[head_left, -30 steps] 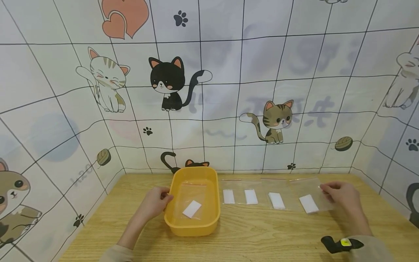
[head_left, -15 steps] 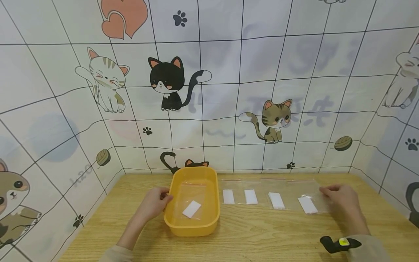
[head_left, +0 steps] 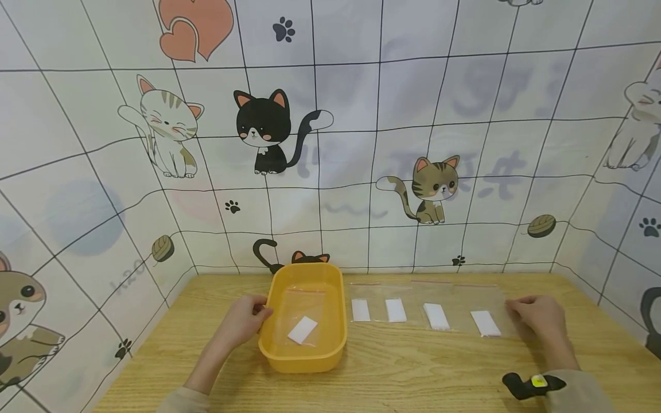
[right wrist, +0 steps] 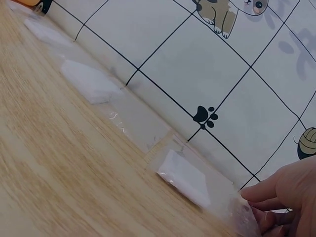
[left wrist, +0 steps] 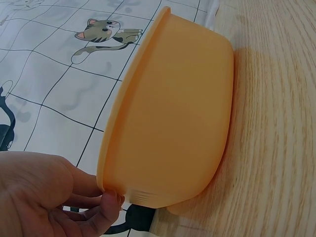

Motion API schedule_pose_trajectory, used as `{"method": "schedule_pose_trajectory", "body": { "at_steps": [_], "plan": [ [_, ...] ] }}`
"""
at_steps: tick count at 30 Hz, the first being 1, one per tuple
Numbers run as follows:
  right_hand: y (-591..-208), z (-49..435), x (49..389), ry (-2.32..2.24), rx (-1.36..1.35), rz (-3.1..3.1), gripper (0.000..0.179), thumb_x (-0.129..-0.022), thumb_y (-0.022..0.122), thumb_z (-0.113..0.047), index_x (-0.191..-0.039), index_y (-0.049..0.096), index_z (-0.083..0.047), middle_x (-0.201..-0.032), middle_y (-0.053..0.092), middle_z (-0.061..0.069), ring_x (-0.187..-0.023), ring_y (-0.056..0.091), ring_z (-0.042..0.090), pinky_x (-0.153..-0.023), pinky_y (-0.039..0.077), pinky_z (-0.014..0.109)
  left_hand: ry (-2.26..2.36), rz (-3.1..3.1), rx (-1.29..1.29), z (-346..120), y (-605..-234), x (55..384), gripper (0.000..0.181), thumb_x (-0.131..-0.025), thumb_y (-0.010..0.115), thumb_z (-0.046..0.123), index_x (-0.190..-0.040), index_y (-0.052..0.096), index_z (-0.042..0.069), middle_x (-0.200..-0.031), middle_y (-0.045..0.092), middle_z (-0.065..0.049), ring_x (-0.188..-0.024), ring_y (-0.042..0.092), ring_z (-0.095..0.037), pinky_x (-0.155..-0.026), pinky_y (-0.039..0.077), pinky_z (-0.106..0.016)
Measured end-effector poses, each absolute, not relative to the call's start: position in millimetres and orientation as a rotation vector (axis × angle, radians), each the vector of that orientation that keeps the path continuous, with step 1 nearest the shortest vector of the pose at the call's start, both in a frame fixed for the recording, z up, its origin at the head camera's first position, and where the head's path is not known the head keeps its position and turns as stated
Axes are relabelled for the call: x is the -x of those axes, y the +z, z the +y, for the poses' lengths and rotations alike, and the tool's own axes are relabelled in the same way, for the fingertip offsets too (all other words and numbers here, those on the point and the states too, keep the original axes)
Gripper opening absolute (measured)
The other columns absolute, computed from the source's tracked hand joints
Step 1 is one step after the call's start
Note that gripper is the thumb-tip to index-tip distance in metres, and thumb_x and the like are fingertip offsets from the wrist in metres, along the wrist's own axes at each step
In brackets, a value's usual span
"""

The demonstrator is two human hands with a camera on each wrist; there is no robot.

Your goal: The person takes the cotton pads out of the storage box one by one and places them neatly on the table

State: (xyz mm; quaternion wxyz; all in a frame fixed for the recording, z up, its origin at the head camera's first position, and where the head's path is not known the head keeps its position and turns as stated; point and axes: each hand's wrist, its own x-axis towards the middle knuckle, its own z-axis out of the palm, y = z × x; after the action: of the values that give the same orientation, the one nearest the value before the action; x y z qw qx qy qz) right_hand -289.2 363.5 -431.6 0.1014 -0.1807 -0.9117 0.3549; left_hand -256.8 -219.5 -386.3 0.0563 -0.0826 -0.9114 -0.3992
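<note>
A yellow plastic tub stands on the wooden table, and my left hand pinches its left rim. Seen from the left wrist, the thumb and fingers meet at one end of the tub's rim. Inside the tub lies a clear zip bag with a white folded piece. My right hand pinches the right edge of another clear zip bag, which lies on the table with a white piece inside. In the right wrist view this bag is crinkled at the fingers.
Three more clear bags, each with a white piece, lie in a row between the tub and the right-hand bag, edges overlapping. Behind the table rises a cat-patterned wall covering. A black strap crosses the right sleeve.
The bag at my right hand has straightened and settled flatter in line with the row. My right hand has shifted slightly down. The left hand and the tub have stayed put.
</note>
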Motion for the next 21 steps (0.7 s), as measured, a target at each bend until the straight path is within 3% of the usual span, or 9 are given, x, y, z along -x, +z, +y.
{"method": "schedule_pose_trajectory", "body": {
  "at_steps": [6, 13, 17, 21],
  "plan": [
    [-428.7, 361.4, 286.4, 1.031, 0.575, -2.703, 0.043, -0.095, 0.064, -0.026, -0.105, 0.066, 0.016, -0.084, 0.065, 0.022, -0.082, 0.053, 0.034, -0.062, 0.038, 0.034, -1.21, -2.764, 0.251, -220.1, -386.7, 256.9, 0.01, -0.094, 0.064, -0.003, -0.101, 0.07, -0.007, -0.072, 0.062, -0.007, -0.058, 0.056, -0.014, -0.051, 0.048, -0.026],
    [-427.3, 360.6, 284.7, 1.009, 0.588, -2.724, 0.049, -0.096, 0.062, -0.028, -0.111, 0.061, 0.019, -0.088, 0.065, 0.025, -0.087, 0.057, 0.04, -0.065, 0.042, 0.039, -1.211, -2.759, 0.271, -221.2, -388.1, 257.7, 0.01, -0.092, 0.065, -0.004, -0.1, 0.071, -0.007, -0.072, 0.064, -0.006, -0.058, 0.058, -0.014, -0.052, 0.049, -0.026],
    [-426.7, 356.7, 285.2, 0.976, 0.553, -2.732, 0.048, -0.097, 0.058, -0.026, -0.109, 0.061, 0.02, -0.094, 0.065, 0.03, -0.087, 0.059, 0.042, -0.064, 0.044, 0.039, -1.224, -2.755, 0.27, -221.8, -388.5, 258.1, 0.012, -0.093, 0.064, -0.003, -0.101, 0.071, -0.007, -0.073, 0.064, -0.006, -0.059, 0.058, -0.014, -0.052, 0.05, -0.027],
    [-425.6, 351.2, 285.8, 0.972, 0.548, -2.739, 0.049, -0.098, 0.054, -0.026, -0.111, 0.058, 0.021, -0.107, 0.061, 0.038, -0.095, 0.058, 0.049, -0.071, 0.048, 0.048, -1.215, -2.756, 0.269, -222.3, -389.0, 258.6, 0.012, -0.094, 0.064, -0.003, -0.102, 0.071, -0.007, -0.073, 0.064, -0.006, -0.059, 0.058, -0.014, -0.052, 0.05, -0.027]
  ]
}}
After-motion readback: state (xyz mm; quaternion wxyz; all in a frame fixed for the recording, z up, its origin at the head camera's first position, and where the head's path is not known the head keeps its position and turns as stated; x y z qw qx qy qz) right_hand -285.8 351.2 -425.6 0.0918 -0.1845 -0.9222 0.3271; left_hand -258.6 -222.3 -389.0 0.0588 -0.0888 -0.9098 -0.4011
